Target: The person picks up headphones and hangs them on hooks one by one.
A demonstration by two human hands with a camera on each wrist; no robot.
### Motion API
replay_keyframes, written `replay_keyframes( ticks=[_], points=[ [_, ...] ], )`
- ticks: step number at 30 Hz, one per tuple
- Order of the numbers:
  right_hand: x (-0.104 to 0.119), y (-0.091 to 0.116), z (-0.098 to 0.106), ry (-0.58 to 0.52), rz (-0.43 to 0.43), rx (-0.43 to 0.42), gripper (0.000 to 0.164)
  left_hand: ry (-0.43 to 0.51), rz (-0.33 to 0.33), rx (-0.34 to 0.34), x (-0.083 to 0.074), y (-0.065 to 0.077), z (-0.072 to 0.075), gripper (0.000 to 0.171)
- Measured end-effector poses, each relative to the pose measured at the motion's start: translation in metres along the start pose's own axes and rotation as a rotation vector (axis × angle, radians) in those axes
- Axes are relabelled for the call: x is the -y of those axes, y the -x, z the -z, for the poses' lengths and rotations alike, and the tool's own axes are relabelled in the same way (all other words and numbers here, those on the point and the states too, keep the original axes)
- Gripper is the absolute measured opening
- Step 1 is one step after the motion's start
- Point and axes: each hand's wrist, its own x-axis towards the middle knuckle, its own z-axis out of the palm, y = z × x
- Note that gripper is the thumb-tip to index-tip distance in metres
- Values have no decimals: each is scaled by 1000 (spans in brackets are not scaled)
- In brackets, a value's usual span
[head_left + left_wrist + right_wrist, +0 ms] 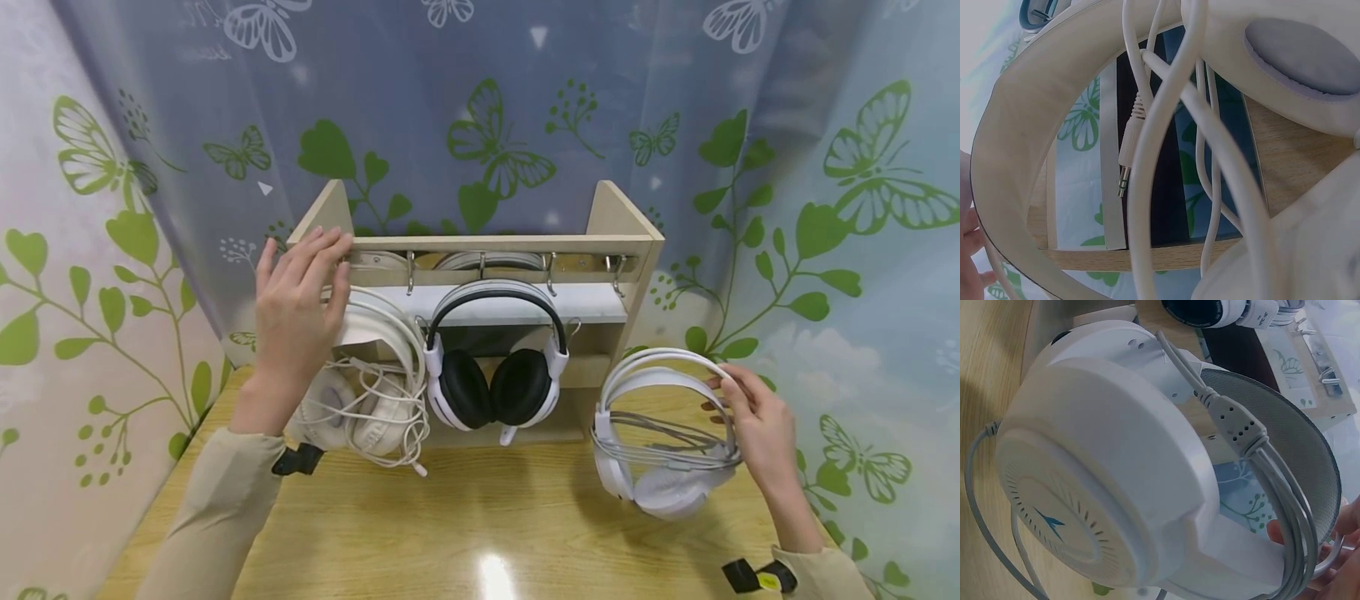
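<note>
My right hand (761,421) grips the headband of a white headset (667,496) to the right of the wooden rack (495,243). Grey cable is wrapped round that headset, and its ear cup (1110,462) fills much of the right wrist view. My left hand (300,300) rests on the rack's top left corner with its fingers fairly straight. Just below that hand hangs a cream headset (382,321), draped in tangled cable; the left wrist view shows its cable plug (1127,144) dangling. At the rack's middle hangs a white headset with black ear pads (465,387).
Metal hooks (552,275) line the rack's front bar, and a white shelf (592,302) lies behind them. The rack stands on a wooden table (450,517) against a patterned curtain (420,92). Patterned walls close in on both sides.
</note>
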Motion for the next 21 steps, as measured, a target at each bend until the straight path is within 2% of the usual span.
replay_keyframes(
  ticks=[7,13,21],
  points=[
    [10,-2,1,-28,-11,-9,34,-19,-11,25,0,0,2,34],
    [15,-3,2,-40,-25,-15,33,-12,-8,16,0,0,1,33],
    [25,-6,3,-24,12,-13,35,7,2,-3,0,0,0,31]
  ],
)
